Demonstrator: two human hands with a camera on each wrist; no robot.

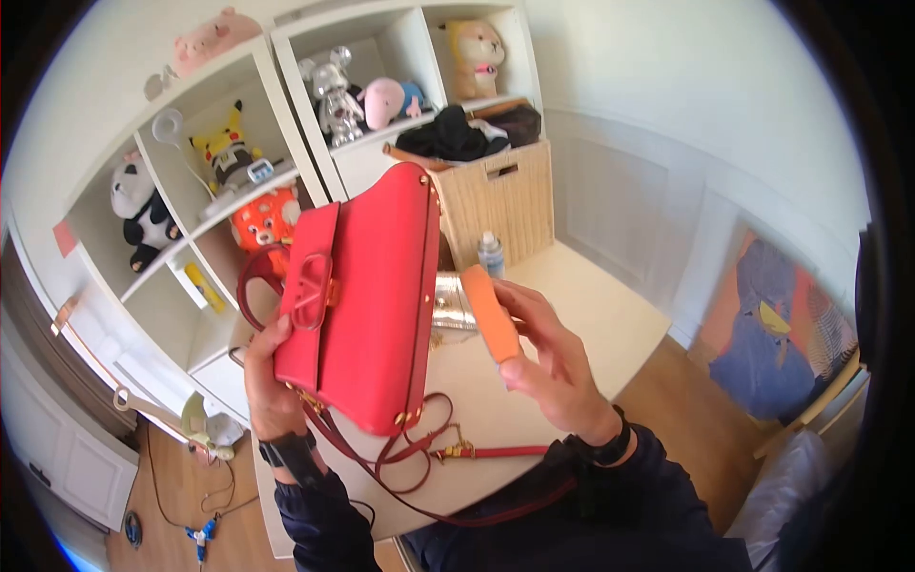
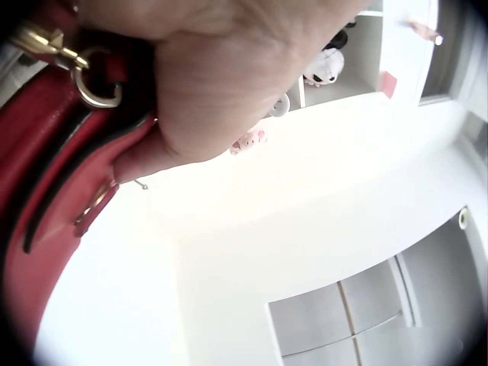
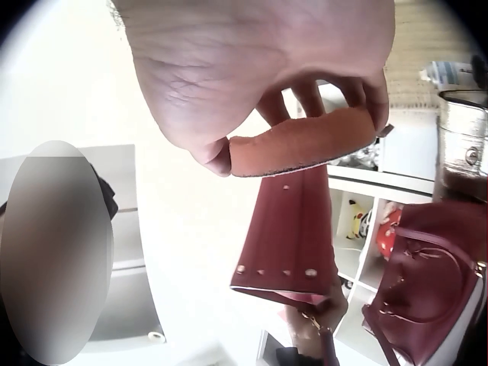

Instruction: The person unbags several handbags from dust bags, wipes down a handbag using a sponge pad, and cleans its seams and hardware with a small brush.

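My left hand [image 1: 271, 386] grips a red handbag [image 1: 376, 286] by its lower flap side, holding it tilted above the table; the thumb lies near the V-shaped clasp [image 1: 310, 291]. In the left wrist view, the hand [image 2: 229, 84] covers part of the bag [image 2: 46, 259] beside a gold ring. My right hand [image 1: 562, 372] pinches an orange sponge-like block [image 1: 492, 315] between thumb and fingers, close to the bag's side. The right wrist view shows a thin dark layer along one edge of the block [image 3: 305, 143]. The bag's studded side panel [image 3: 286, 236] faces this hand.
A dark red strap [image 1: 496, 451] trails over the white table [image 1: 610, 324]. Behind the held bag are a metallic gold bag [image 1: 452, 303], a spray bottle [image 1: 490, 255] and another dark red handbag [image 3: 435, 282]. A wooden box [image 1: 500, 205] and toy-filled shelves [image 1: 334, 176] stand beyond.
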